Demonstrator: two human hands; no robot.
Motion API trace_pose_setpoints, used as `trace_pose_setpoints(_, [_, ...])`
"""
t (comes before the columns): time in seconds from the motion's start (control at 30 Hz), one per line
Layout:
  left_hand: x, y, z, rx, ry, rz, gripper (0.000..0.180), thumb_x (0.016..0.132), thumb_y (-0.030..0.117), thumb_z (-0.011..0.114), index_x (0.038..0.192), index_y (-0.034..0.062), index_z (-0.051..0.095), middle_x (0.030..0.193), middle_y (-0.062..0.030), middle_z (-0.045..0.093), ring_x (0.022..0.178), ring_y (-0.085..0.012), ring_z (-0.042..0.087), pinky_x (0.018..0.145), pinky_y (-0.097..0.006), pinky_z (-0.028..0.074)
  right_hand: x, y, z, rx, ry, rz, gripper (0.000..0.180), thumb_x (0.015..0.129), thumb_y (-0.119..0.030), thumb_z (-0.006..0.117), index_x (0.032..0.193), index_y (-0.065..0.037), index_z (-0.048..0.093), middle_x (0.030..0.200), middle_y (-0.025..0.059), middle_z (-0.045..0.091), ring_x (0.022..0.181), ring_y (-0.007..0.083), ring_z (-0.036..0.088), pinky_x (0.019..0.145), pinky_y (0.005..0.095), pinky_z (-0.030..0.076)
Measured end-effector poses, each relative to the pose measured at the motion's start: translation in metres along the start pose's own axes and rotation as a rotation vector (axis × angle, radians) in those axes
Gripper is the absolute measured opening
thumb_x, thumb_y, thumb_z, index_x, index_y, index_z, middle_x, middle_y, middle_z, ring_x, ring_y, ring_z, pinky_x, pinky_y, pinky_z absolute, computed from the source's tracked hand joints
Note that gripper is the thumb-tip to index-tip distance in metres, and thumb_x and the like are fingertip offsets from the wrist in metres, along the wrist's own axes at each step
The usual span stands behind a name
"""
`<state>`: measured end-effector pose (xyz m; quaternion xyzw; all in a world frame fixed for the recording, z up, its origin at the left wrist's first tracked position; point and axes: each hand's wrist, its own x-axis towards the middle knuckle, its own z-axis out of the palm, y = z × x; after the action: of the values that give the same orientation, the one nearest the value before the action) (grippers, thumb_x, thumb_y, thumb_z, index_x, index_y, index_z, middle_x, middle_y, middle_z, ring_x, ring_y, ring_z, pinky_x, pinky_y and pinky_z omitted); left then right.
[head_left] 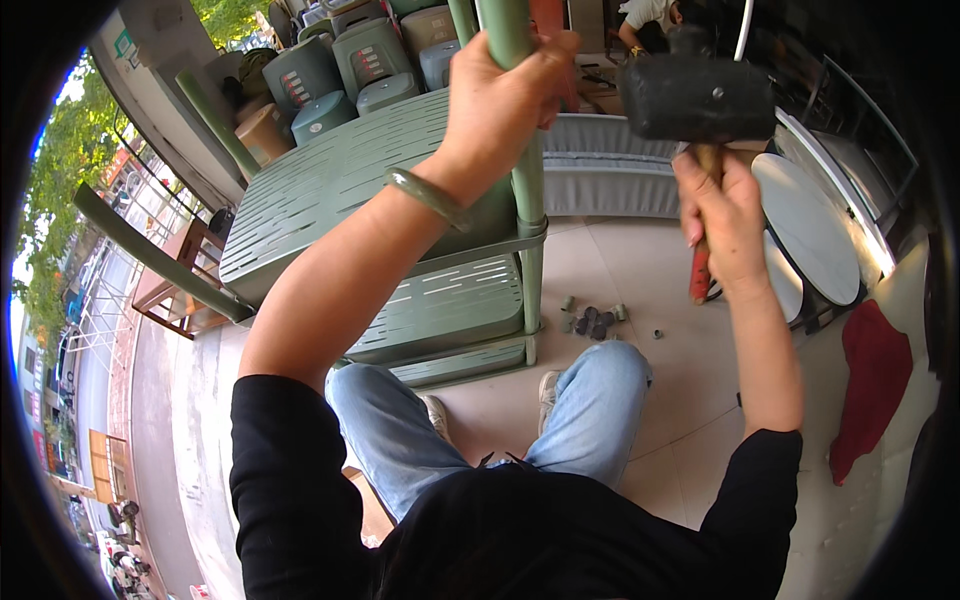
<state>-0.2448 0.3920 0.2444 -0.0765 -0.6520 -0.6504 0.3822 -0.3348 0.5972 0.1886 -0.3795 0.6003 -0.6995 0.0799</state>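
Before me stands a green slatted plastic shelf rack with stacked tiers and upright tube posts. My left hand is wrapped round a green post at its near right corner; a bangle circles that wrist. In my right hand is a rubber mallet, gripped by its red-ended handle. Its black head is raised to the right of the post, apart from it in the picture. Two more posts rise from the rack's left side, leaning outward in this view.
Small dark and green plastic caps lie on the tiled floor by my right knee. Several grey and tan bins stand behind the rack. To the right are round white tabletops and a dark red cloth. Another person is at the back.
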Motion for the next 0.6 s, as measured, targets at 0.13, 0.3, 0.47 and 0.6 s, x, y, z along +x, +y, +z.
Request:
trace_pose_setpoints(0.13, [0.005, 0.001, -0.006, -0.104, -0.118, -0.15, 0.02, 0.088, 0.016, 0.07, 0.08, 0.0033, 0.056, 0.058, 0.0007, 0.047, 0.047, -0.0092, 0.044, 0.043, -0.026, 0.037, 0.023, -0.062, -0.013, -0.201, 0.006, -0.13, 0.027, 0.096, -0.029, 0.062, 0.088, -0.005, 0.056, 0.064, -0.0027, 0.046, 0.051, 0.004, 0.04, 0.049, 0.0189, 0.035])
trace_pose_setpoints(0.3, [-0.007, 0.0, -0.013, -0.213, -0.173, -0.142, 0.022, 0.087, 0.015, 0.072, 0.075, 0.005, 0.056, 0.057, 0.0015, 0.047, 0.045, -0.0081, 0.042, 0.04, -0.026, 0.035, 0.045, -0.14, -0.027, -0.682, -0.117, -0.139, 0.028, 0.095, -0.03, 0.063, 0.091, -0.003, 0.06, 0.064, -0.0046, 0.046, 0.049, 0.0027, 0.039, 0.044, 0.0203, 0.033])
trace_pose_setpoints(0.47, [-0.003, 0.001, -0.016, -0.241, -0.21, -0.169, 0.031, 0.088, 0.018, 0.072, 0.07, 0.0079, 0.049, 0.053, 0.0014, 0.042, 0.042, -0.0092, 0.041, 0.039, -0.026, 0.035, 0.07, -0.224, 0.0, -1.046, -0.09, -0.391, 0.031, 0.093, -0.032, 0.064, 0.095, -0.001, 0.062, 0.065, -0.0024, 0.05, 0.045, 0.0017, 0.036, 0.041, 0.0192, 0.029])
trace_pose_setpoints(0.6, [-0.001, 0.0, -0.018, -0.277, -0.264, -0.166, 0.029, 0.088, 0.014, 0.071, 0.071, 0.0076, 0.049, 0.054, 0.0013, 0.043, 0.042, -0.009, 0.041, 0.039, -0.026, 0.034, 0.082, -0.297, 0.038, -0.815, 0.013, -0.539, 0.043, 0.099, -0.038, 0.056, 0.073, -0.004, 0.059, 0.055, 0.0007, 0.048, 0.041, 0.0094, 0.041, 0.04, 0.0273, 0.032])
